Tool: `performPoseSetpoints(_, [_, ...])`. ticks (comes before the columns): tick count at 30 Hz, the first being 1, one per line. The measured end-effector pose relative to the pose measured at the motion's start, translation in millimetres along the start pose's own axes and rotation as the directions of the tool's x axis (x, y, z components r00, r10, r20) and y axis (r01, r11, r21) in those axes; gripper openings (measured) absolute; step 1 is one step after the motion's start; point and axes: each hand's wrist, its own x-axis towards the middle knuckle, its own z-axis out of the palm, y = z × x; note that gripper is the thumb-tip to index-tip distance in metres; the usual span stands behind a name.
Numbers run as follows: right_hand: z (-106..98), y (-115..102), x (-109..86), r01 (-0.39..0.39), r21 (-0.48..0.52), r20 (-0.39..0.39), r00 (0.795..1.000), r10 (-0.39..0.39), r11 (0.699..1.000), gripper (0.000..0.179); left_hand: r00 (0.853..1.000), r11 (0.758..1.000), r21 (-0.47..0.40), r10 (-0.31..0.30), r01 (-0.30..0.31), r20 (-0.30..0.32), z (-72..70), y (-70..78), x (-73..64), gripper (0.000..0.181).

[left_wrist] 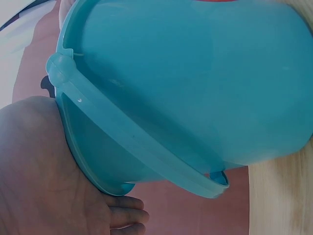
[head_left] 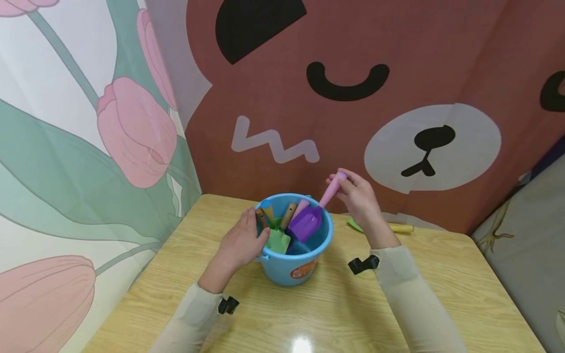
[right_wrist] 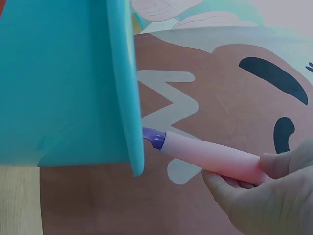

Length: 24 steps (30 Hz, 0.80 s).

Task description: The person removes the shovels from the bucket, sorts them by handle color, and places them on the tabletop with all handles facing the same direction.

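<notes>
A light blue bucket [head_left: 293, 267] stands upright on the table, with several toy garden tools inside. By its pink handle, my right hand [head_left: 359, 198] pinches a purple toy shovel [head_left: 306, 224], whose blade is tilted down inside the bucket's mouth. The right wrist view shows thumb and fingers on the end of the pink handle [right_wrist: 210, 156]. My left hand [head_left: 240, 240] rests against the bucket's left rim, fingers extended, as the palm [left_wrist: 44, 171] beside the rim shows. In the bucket lie a green shovel [head_left: 278, 240] and a brown-handled tool [head_left: 288, 215]; their lower ends are partly hidden.
Behind my right wrist, a tool with a yellow handle [head_left: 401, 228] and green end lies near the table's back edge. The wooden table [head_left: 265, 318] meets a wall covering with a bear print [head_left: 344, 132]. The bucket's carrying handle [left_wrist: 137, 142] hangs down its side.
</notes>
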Motion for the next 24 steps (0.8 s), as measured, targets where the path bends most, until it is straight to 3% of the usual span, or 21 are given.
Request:
performPoseSetpoints(9, [-7,-6,-3.0,-0.007,0.169,-0.032,0.999,0.013,0.986,0.050,1.000,1.000,0.000,0.003,-0.003,0.004,-1.4,0.5,-0.9,0.085])
performPoseSetpoints(17, [-14,-8,-3.9,-0.047,0.373,-0.067,0.995,0.077,0.927,0.043,1.000,1.000,-0.007,0.001,-0.001,0.002,-1.5,-0.6,-0.4,0.085])
performPoseSetpoints(24, [-18,-7,-6.9,-0.038,0.433,-0.072,0.995,0.076,0.901,0.040,1.000,1.000,-0.007,0.000,0.000,0.007,-0.9,-1.1,-0.3,0.085])
